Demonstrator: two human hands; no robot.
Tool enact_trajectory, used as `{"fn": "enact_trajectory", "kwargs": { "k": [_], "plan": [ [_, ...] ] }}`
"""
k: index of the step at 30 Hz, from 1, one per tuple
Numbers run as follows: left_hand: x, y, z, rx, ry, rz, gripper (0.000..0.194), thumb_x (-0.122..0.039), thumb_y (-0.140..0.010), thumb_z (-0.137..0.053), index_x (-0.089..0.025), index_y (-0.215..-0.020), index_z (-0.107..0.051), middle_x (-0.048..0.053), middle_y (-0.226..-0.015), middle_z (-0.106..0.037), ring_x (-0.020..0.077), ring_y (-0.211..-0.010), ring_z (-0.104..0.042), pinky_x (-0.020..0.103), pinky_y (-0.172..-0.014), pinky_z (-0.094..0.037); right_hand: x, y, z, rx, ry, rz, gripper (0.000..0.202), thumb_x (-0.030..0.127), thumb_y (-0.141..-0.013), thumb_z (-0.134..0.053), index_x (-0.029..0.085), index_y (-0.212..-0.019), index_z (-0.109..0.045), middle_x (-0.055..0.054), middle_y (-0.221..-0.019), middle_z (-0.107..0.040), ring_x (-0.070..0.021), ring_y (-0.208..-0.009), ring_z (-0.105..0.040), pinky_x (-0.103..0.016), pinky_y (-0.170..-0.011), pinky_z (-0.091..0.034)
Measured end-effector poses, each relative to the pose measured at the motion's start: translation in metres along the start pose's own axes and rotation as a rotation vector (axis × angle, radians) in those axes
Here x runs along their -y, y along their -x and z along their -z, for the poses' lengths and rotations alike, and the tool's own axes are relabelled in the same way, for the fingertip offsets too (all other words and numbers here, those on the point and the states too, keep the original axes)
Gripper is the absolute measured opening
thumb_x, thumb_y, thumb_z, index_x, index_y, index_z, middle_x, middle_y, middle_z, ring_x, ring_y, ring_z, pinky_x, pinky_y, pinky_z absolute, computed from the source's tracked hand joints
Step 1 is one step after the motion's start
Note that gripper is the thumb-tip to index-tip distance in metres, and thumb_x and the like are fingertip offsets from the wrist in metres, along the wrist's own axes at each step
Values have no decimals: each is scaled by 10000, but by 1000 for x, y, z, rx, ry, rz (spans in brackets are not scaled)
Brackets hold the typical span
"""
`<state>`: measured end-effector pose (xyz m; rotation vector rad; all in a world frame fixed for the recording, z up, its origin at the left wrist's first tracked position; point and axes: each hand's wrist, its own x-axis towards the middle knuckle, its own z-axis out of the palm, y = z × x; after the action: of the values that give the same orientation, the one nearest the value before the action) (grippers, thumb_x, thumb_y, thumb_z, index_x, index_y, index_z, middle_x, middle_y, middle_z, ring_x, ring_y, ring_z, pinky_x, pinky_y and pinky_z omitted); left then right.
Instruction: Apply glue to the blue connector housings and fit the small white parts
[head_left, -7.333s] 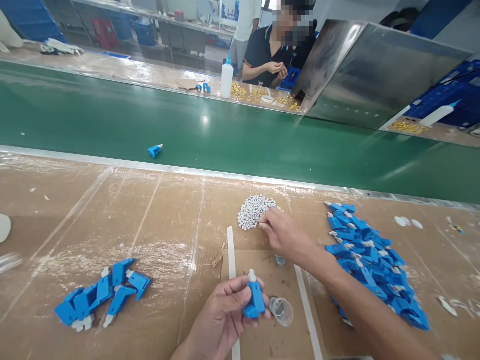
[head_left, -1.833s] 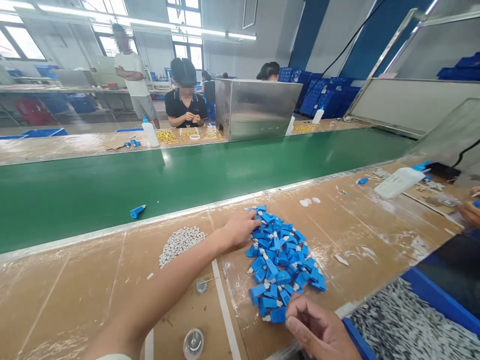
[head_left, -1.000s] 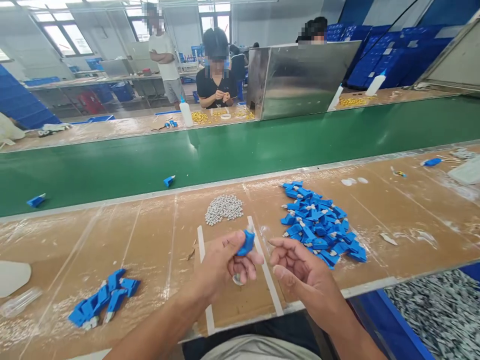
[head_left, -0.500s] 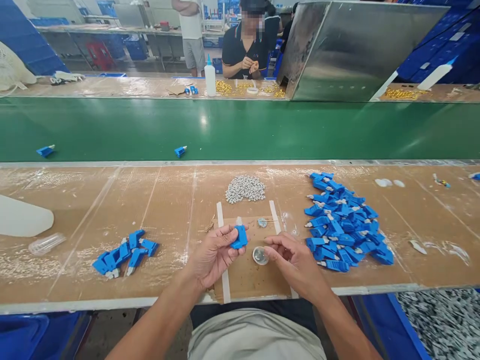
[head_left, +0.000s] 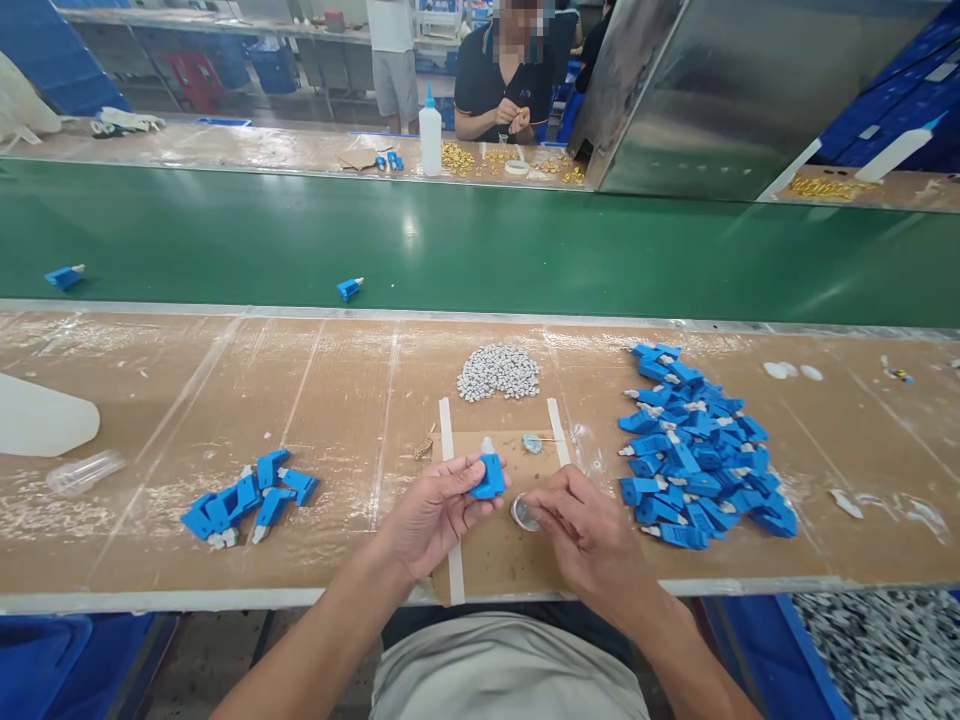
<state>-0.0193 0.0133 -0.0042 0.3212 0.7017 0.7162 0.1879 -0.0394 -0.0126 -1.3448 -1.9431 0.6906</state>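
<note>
My left hand point(head_left: 442, 505) is closed on a blue plastic piece point(head_left: 490, 478), pinched between thumb and fingers with its whitish tip pointing away from me. Over the right side of a small round dish point(head_left: 523, 513), my right hand point(head_left: 592, 525) has thumb and fingertips pressed together. Whatever those fingertips hold, if anything, is too small to make out. Beyond the hands lies a heap of small grey-white parts point(head_left: 499, 373). A bluish lump with a thin stick point(head_left: 532, 443) rests on the cardboard mat point(head_left: 499, 570) between strips of white tape.
A large pile of blue pieces point(head_left: 697, 450) lies to the right, a smaller group point(head_left: 251, 497) to the left. Farther left are a white bottle point(head_left: 45, 418) and a clear plastic cup point(head_left: 85, 472). Across the green conveyor belt point(head_left: 480, 245) sits a co-worker point(head_left: 506, 90) handling gold-coloured parts.
My right hand's fingers have come together and moved in over the dish. The left hand keeps hold of its blue piece. Two blue pieces on the belt have shifted left.
</note>
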Motion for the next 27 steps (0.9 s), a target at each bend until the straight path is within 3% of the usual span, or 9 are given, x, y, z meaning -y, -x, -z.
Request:
{"fn": "enact_trajectory", "kwargs": {
  "k": [5,10,15,21,27],
  "plan": [
    [6,3,-7,24,-16,-16,172,-222,-875,-706,-77,-964,-733,118,-940,-736,156,-848,-709,223,-830,-579,-2,2,13,-15,-116,-138,161,238,-1014,-497,208,-913,-620,-43,-893,-584,-175,-766,-551,-312,-679,-424],
    [14,7,-15,94,-82,-20,210,-239,-903,-676,-57,-978,-746,124,-942,-720,136,-824,-677,213,-814,-555,3,2,32,-203,-364,-266,123,308,-1004,-548,227,-991,-640,-33,-960,-668,-119,-614,-571,-272,-589,-483],
    [19,8,-23,123,-121,16,256,-260,-908,-664,-31,-988,-746,132,-911,-693,138,-806,-657,226,-814,-544,27,-2,39,-344,-367,-168,83,226,-999,-559,231,-984,-640,-24,-981,-660,-98,-611,-601,-269,-617,-513],
    [21,9,-28,139,-91,23,210,-255,-896,-675,-56,-867,-733,86,-822,-643,130,-759,-642,216,-765,-539,32,-5,32,-334,-340,-32,142,135,-992,-538,226,-1043,-634,-36,-1008,-656,-112,-692,-620,-272,-643,-528],
    [22,8,-26,133,-78,43,229,-257,-888,-687,-40,-934,-741,107,-867,-679,124,-748,-649,211,-756,-540,27,-6,29,-298,-297,-17,161,112,-988,-527,227,-1038,-629,-36,-1000,-662,-131,-735,-626,-286,-665,-524]
  ]
}}
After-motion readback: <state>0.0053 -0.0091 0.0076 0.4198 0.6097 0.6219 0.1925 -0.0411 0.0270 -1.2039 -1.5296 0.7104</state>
